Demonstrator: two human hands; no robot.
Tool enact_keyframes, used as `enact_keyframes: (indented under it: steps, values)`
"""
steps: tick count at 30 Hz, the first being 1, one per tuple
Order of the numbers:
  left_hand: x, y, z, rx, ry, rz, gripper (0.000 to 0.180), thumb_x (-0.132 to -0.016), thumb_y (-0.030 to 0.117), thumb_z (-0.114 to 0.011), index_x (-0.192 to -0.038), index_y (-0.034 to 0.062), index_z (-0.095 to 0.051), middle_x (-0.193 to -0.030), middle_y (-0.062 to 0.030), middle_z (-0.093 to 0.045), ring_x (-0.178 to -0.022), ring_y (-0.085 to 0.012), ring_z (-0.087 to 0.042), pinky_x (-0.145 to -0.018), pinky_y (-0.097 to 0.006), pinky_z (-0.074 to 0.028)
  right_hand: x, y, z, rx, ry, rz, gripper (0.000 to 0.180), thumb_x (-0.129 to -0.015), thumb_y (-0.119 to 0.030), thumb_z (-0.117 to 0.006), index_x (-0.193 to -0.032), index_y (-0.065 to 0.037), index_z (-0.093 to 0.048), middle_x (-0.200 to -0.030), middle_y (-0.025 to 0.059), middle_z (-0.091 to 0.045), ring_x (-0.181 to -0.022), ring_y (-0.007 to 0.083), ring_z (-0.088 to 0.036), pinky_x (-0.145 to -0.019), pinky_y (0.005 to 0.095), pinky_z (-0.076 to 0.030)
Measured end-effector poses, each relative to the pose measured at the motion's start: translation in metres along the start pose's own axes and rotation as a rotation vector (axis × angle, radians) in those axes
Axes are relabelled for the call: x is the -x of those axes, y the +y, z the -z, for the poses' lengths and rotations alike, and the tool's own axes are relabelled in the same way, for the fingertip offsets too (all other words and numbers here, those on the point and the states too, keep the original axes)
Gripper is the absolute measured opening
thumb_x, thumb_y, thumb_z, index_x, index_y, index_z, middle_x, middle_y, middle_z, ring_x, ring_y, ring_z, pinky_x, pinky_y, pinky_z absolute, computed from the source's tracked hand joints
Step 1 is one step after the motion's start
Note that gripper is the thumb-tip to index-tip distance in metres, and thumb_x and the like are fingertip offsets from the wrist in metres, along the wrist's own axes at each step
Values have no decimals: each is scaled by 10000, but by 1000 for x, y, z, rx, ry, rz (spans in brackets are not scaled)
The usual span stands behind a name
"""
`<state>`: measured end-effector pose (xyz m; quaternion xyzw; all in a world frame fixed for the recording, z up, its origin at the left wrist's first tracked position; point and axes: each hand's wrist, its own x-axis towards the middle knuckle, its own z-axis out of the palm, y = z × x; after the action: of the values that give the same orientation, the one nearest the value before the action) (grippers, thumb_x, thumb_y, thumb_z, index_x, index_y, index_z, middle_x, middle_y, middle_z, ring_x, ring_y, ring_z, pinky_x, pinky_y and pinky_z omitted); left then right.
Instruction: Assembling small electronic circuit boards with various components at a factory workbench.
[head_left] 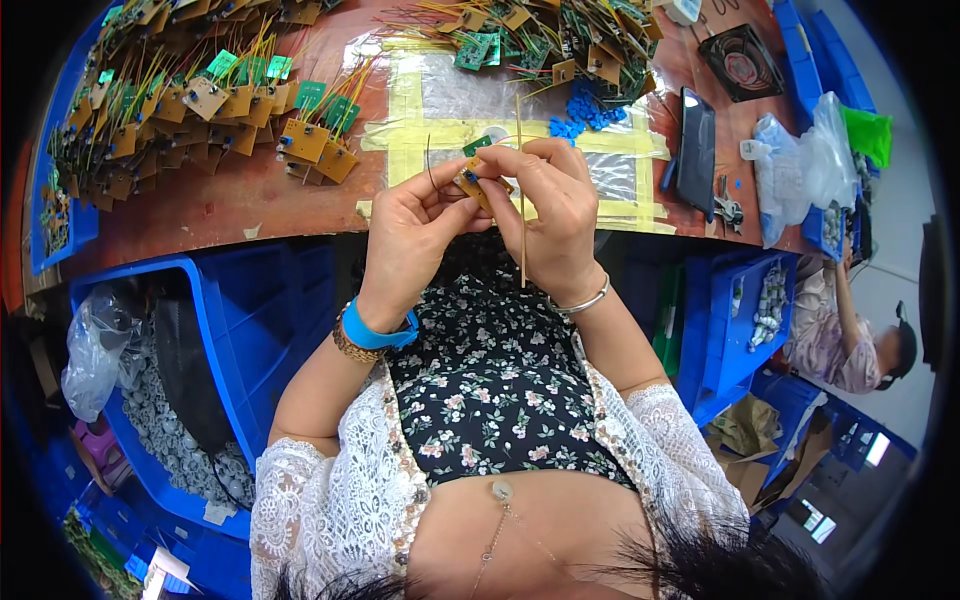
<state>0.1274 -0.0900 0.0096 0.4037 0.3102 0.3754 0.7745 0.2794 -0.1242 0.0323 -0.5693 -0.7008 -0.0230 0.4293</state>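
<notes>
Near the table's front edge, my left hand [425, 220] is closed, pinching a small tan circuit board [470, 188] with a blue part on it. My right hand [555, 205] is closed too, its thumb and fingertips on the same board. A thin tan stick [522, 250] runs upright through the right hand's grasp. Just beyond the fingertips shows a small green circuit board [478, 146]; the fingers hide whether it is joined to the tan one. A dark thin wire rises beside my left fingers.
Wired circuit boards [200, 105] crowd the left of the table, with another pile [560, 35] at the back. Small blue parts [590, 112] lie near yellow tape. A phone [696, 150], fan [742, 62] and plastic bags [790, 170] stand right. Blue bins [225, 340] flank me; another person [845, 330] sits right.
</notes>
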Motion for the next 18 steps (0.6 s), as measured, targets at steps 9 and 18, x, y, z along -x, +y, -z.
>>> enact_keyframes:
  steps: [9,18]
  values:
    - [0,4,0,0,-18,15,350,-938,-47,-565,-1287,-66,-551,-1079,-123,-675,-903,-153,-678,-807,-269,-593,-2,-3,0,-79,12,-48,277,-704,1,-739,-972,-43,-686,-785,41,-696,-791,230,-613,-711,356,-450]
    - [4,11,2,-39,29,18,297,-973,42,-559,-1249,-63,-589,-1021,-116,-687,-862,-168,-692,-784,-293,-599,-4,-9,3,-93,-41,-46,283,-711,47,-749,-976,-39,-699,-839,53,-711,-818,221,-639,-693,314,-518]
